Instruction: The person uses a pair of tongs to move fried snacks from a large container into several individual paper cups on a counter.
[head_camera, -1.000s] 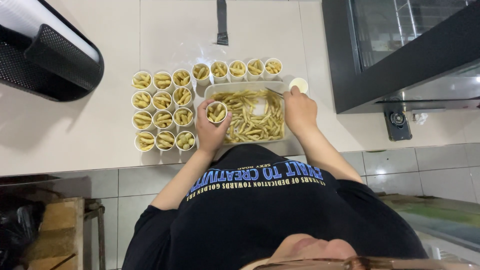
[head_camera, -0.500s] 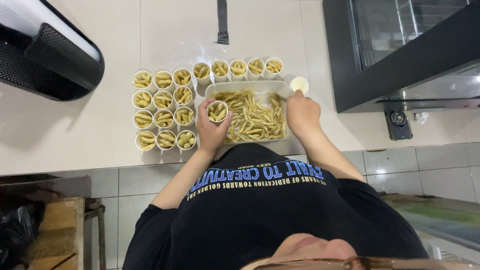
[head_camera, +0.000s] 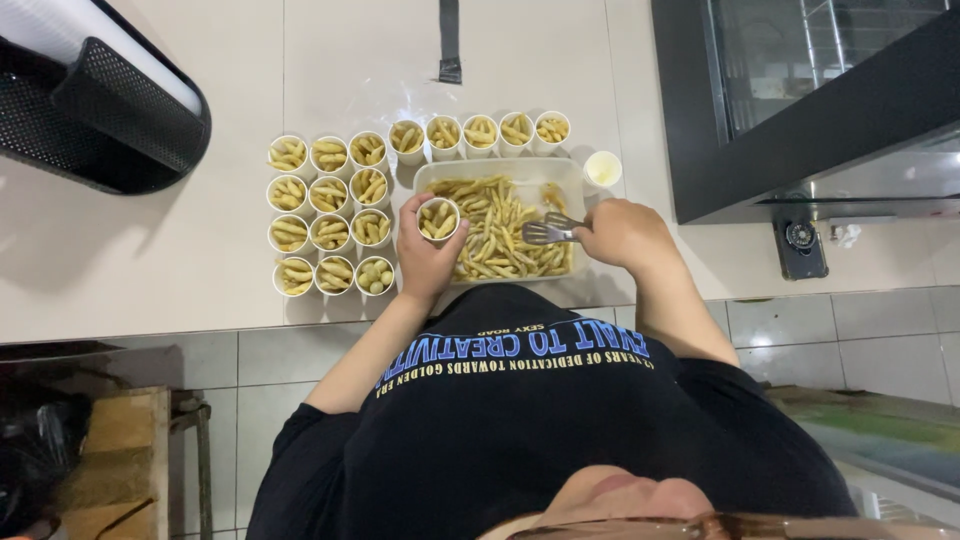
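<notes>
the pale, smooth bench (head_camera: 180, 250) carries a clear rectangular tub (head_camera: 575, 175) of limp fried strips near its front edge; strips could drop from the thin metal tongs (head_camera: 548, 231) gripped in the right hand (head_camera: 625, 235). the left hand (head_camera: 428, 262) wraps a small round paper cup (head_camera: 438, 218) over the tub's left rim; tilting would spill it.

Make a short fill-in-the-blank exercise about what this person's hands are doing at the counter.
1. The left hand holds a small white ____ filled with fries.
2. The metal tongs are held in the ____ hand, over the clear container.
3. The filled cups left of the container stand in ____ columns.
Missing words: cup; right; three.
</notes>
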